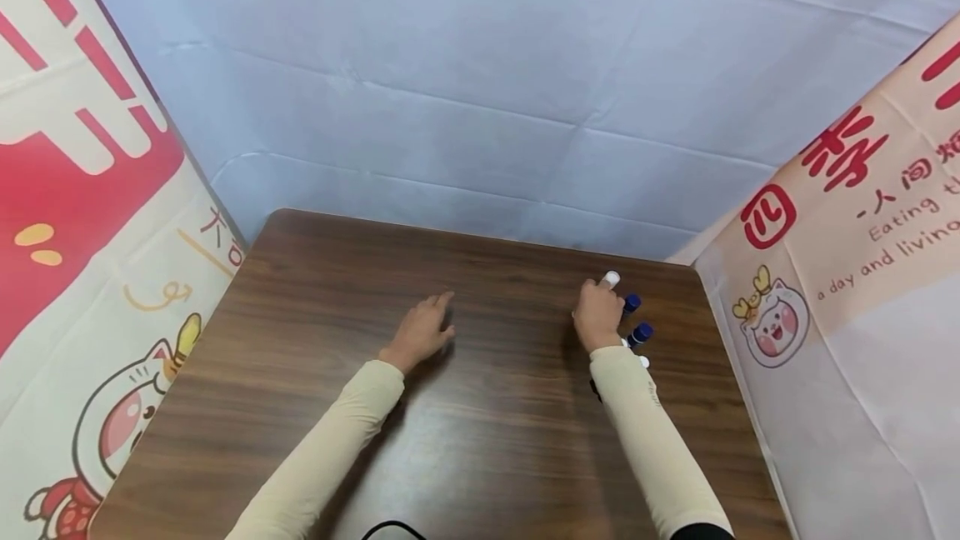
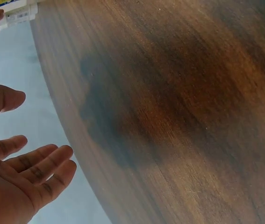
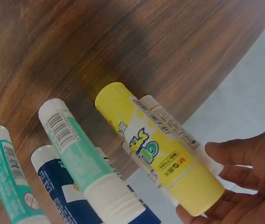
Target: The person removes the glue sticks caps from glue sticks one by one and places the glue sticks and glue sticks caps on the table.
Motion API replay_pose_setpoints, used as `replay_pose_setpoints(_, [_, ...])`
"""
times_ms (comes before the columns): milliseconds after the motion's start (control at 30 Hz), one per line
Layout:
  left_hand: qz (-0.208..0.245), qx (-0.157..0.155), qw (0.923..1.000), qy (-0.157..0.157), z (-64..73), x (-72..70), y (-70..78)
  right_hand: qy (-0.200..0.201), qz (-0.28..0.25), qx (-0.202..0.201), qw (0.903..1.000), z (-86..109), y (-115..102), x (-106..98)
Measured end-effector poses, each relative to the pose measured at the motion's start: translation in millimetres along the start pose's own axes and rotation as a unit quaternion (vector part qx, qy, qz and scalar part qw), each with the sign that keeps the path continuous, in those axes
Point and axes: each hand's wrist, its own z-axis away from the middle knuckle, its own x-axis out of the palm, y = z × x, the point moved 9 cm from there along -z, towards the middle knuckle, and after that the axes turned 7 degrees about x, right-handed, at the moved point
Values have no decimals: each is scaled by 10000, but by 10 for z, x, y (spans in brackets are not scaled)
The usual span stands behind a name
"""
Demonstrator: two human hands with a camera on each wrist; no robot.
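Curled near the lens, the right hand [image 3: 251, 179] pinches slim white plastic tubes [image 3: 179, 127] at the brown wood-grain table's [image 1: 510, 440] right; spreading them could let the yellow plastic glue stick [image 3: 153, 144], seemingly resting on top, roll off. Knocks might tumble the green-and-white plastic stick [image 3: 78, 144] against its navy plastic neighbour [image 3: 57, 184]. The left hand [image 1: 420, 333] hangs spread, empty.

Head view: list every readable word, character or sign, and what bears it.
"Eating th", cut off: right cloth
"a day and living": right cloth
"四", "季", "人间": right cloth
"大": left cloth
Too small: print on right sleeve
Glue sticks: none readable
Blurred or cut: other cloth characters
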Motion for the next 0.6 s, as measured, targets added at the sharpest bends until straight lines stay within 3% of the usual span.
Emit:
replay_pose_setpoints(233, [-401,274,9988,-102,-35,29,85,199,-224,-249,9992,-3,-83,-113])
replay_pose_setpoints(367, [-425,292,9986,-117,-62,43,138,247,-619,-290,9974,40,-185,-198])
replay_pose_setpoints(600, [-519,587,9969,-72,-132,16,323,402,-1308,-393,9898,141,-361,-289])
